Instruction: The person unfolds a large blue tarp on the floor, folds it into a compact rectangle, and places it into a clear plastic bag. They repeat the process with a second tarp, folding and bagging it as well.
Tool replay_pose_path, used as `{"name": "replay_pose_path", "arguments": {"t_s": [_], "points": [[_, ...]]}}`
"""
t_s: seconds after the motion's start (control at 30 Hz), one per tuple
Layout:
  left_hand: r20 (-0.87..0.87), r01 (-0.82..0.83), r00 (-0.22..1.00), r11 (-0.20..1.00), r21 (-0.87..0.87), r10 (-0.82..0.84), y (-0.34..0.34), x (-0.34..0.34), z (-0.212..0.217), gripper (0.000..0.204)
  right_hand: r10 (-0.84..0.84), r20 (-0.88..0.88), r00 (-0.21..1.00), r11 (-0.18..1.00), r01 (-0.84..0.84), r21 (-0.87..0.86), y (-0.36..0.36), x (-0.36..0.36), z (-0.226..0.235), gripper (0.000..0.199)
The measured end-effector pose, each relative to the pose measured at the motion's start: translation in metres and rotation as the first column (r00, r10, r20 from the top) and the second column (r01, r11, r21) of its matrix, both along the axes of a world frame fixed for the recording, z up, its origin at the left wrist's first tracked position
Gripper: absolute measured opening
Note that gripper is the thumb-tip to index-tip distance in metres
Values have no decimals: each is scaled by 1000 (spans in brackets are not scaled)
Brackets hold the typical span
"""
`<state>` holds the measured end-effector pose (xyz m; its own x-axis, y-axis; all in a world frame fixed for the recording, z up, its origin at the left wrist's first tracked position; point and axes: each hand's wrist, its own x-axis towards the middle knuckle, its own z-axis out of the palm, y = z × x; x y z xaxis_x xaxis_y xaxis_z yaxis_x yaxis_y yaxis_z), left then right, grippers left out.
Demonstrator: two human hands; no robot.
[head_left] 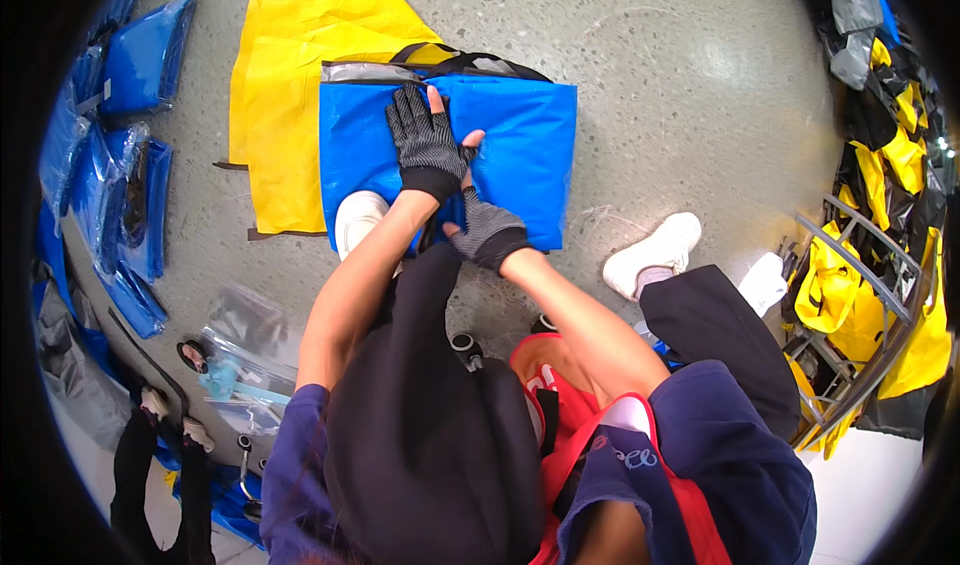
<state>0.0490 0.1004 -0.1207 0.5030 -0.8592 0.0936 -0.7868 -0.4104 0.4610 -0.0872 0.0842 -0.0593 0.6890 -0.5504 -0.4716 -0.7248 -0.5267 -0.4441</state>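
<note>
A blue folded bag (520, 155) with black straps and a grey strip along its far edge lies on the floor before me. My left hand (425, 140), in a dark grey glove with bare thumb and index tips, rests flat on it, fingers stretched out. My right hand (487, 227), gloved alike, is at the bag's near edge. Its thumb and index finger are apart, and the other fingers are partly hidden. Beneath the bag and out to its left spreads a yellow sheet (290, 115). My left shoe (360, 217) touches the bag's near left corner.
Blue packs in clear plastic (145, 55) lie along the left. Clear plastic bags (245, 350) are on the floor nearer me. At right stands a metal rack (880, 275) with yellow and black bags. My right shoe (655, 255) is right of the blue bag. Another person's legs (145, 475) show lower left.
</note>
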Motion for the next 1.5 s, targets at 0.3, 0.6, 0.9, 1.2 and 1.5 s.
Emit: {"name": "replay_pose_path", "arguments": {"t_s": [0.3, 0.6, 0.9, 1.2, 1.5], "points": [[23, -4, 1000, 1000, -15, 4, -4, -3, -12, 90, -743, -42, 668, 514, 609, 604, -65, -98, -4, 93], [-106, 32, 993, 984, -175, -51, -1, 9, -55, 66, -354, 248, 902, 935, 349, 67, 24, 34, 98, 45], [-981, -245, 159, 967, 74, 116, 171, 94, -10, 51, 163, -7, 987, 986, -163, 40, 48, 189, 49, 37], [-892, -39, 391, 972, 231, 227, 181, 102, 44, 93, 241, 609, 756, 925, -369, 93, 1, 152, 15, 28], [-344, -39, 894, 816, 577, 285, 209, 106, 35, 103, 268, 398, 877, 873, -46, -486, -2, 143, -32, 76]]}}
